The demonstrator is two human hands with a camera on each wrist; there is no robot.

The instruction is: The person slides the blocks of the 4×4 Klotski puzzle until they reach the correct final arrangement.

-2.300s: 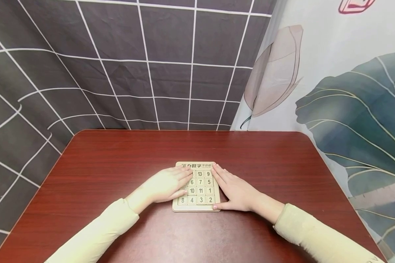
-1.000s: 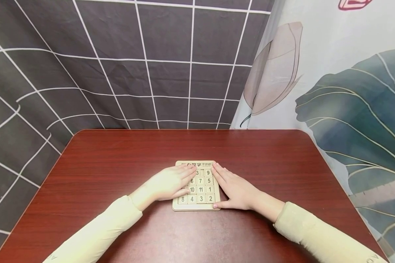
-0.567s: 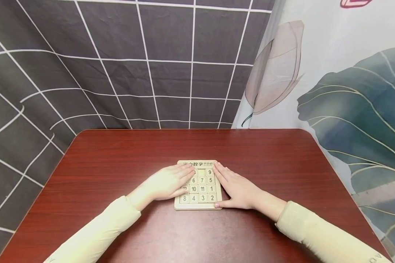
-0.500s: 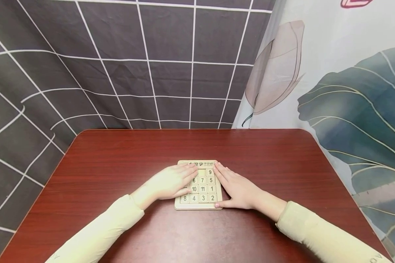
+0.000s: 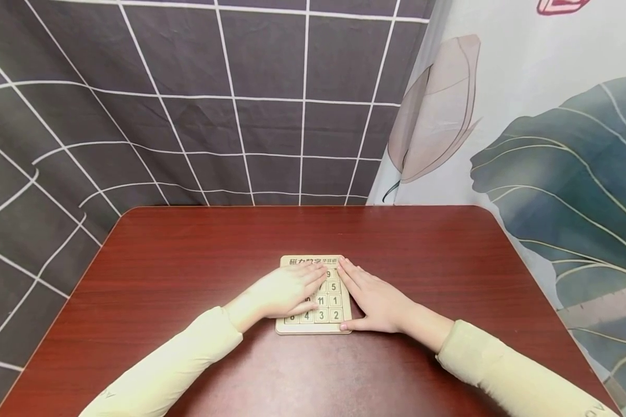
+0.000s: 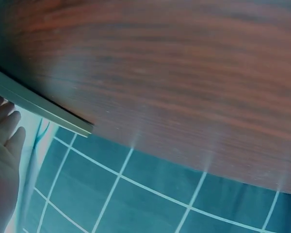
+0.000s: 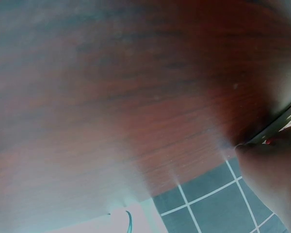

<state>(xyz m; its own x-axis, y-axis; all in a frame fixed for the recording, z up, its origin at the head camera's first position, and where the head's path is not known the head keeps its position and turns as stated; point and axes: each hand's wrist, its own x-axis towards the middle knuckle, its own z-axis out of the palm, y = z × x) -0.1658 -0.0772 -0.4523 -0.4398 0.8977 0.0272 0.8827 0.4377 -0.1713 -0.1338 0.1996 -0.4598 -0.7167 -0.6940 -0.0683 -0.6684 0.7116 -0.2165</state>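
Observation:
A pale number slide puzzle (image 5: 313, 328) lies flat on the table, with square number tiles in a frame and dark lettering along its top. My left hand (image 5: 284, 289) rests across its left and middle part, fingers straight and pointing right, fingertips on the top row beside the 9 tile (image 5: 329, 274). Several left and upper tiles are hidden under this hand. My right hand (image 5: 381, 302) touches the puzzle's right side, straight fingers at the upper right corner and thumb at the lower right. In the left wrist view, the puzzle's edge (image 6: 48, 109) shows beside my fingers (image 6: 7, 126).
The reddish-brown wooden table (image 5: 214, 231) extends around the puzzle on all sides. Behind it hangs a dark curtain with white grid lines (image 5: 266, 121). A white curtain with leaf prints (image 5: 568, 168) hangs at the right.
My left hand has slid right over the top row, first uncovering a gap left of the 9, then covering that spot. My right hand has stayed in place.

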